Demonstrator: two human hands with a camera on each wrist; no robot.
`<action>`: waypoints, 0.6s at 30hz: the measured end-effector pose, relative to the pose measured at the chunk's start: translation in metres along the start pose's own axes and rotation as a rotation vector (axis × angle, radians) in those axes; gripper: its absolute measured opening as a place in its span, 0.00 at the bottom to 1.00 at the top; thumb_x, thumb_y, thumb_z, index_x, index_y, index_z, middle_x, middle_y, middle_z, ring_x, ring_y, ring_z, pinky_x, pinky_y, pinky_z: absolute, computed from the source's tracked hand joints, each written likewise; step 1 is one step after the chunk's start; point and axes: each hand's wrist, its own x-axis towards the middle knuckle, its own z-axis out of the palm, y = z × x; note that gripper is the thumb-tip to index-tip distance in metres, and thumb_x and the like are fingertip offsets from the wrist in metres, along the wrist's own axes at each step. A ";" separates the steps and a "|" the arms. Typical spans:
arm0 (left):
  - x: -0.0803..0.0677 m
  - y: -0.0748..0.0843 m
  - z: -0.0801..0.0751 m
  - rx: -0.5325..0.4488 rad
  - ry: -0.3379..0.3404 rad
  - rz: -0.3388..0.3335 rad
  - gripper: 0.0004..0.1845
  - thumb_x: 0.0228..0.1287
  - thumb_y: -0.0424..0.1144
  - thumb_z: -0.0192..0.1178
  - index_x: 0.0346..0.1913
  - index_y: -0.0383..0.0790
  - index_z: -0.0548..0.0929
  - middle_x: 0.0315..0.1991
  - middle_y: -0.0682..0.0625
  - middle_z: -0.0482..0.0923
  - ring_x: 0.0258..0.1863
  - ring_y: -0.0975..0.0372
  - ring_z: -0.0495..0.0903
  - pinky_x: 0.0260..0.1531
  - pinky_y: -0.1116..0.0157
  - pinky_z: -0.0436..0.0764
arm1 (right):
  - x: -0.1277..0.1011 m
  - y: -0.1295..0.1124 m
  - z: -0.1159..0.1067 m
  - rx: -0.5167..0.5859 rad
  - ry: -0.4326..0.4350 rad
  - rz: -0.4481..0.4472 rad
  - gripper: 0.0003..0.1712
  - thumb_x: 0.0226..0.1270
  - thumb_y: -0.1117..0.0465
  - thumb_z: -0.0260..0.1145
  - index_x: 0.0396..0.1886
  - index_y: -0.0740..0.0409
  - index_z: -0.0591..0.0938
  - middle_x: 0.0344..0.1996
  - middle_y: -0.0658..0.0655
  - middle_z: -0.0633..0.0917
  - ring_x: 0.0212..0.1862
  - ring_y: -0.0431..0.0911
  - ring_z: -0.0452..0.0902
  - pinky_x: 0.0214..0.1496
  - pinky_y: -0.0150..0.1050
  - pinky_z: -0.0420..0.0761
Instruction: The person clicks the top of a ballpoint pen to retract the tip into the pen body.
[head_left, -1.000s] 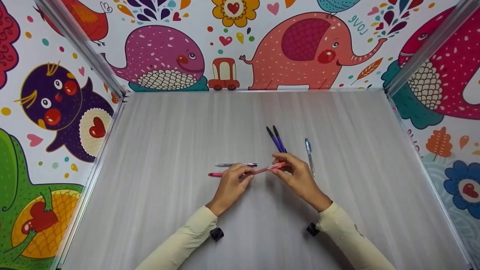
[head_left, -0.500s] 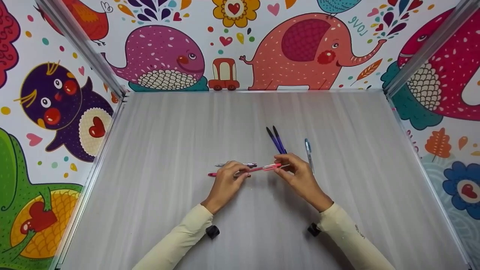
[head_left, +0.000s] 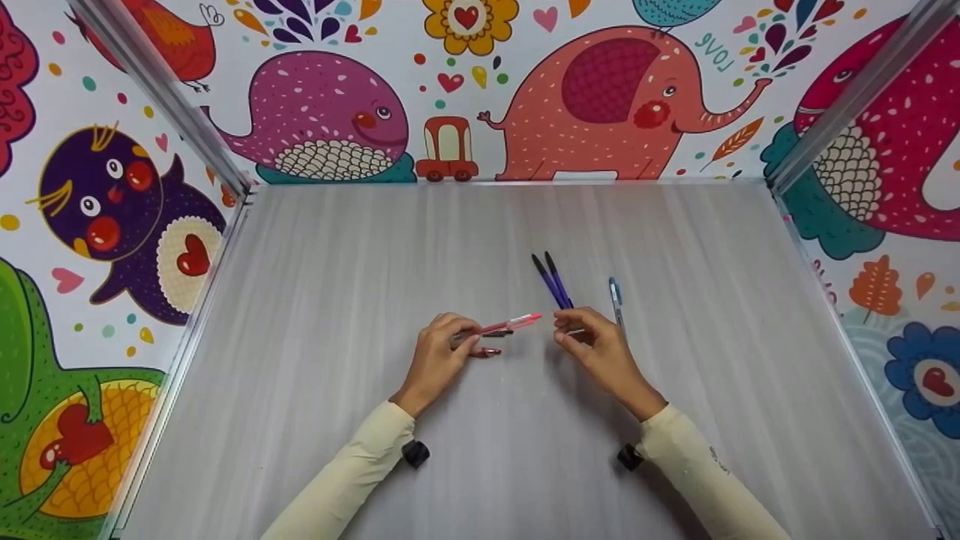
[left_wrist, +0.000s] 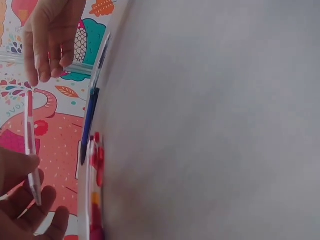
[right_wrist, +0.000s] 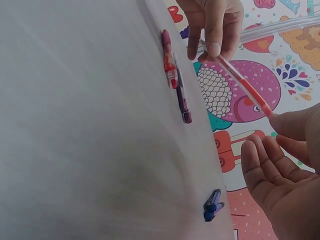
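Note:
My left hand (head_left: 435, 356) pinches a clear-barrelled pen with a pink-red end (head_left: 517, 322) between thumb and fingers, above the table. The pen slants up to the right. My right hand (head_left: 596, 349) is just beyond its pink end, fingers loosely bent; in the head view a small gap separates them. Beneath the left hand, partly hidden by it, lie a red pen (head_left: 486, 352) and a dark-ended clear pen (head_left: 501, 334). The right wrist view shows that red pen (right_wrist: 169, 60) and dark pen (right_wrist: 182, 97) side by side.
Two blue-purple pens with black ends (head_left: 553, 279) lie beyond the right hand, their near ends covered by it. A clear pen with a light blue end (head_left: 615, 296) lies to their right. Patterned panels (head_left: 330, 112) border the grey table (head_left: 360, 255) at the back and sides.
My left hand has drawn back leftward with the pen, whose pink end has come out of my right hand's fingers. The right hand has stayed nearly in place.

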 end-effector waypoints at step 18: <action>0.012 -0.036 -0.022 0.039 0.082 -0.077 0.06 0.68 0.23 0.74 0.44 0.33 0.92 0.41 0.46 0.89 0.42 0.55 0.87 0.44 0.58 0.88 | 0.000 0.020 -0.001 0.009 0.039 0.035 0.15 0.73 0.74 0.74 0.57 0.70 0.87 0.47 0.62 0.90 0.48 0.52 0.88 0.50 0.30 0.84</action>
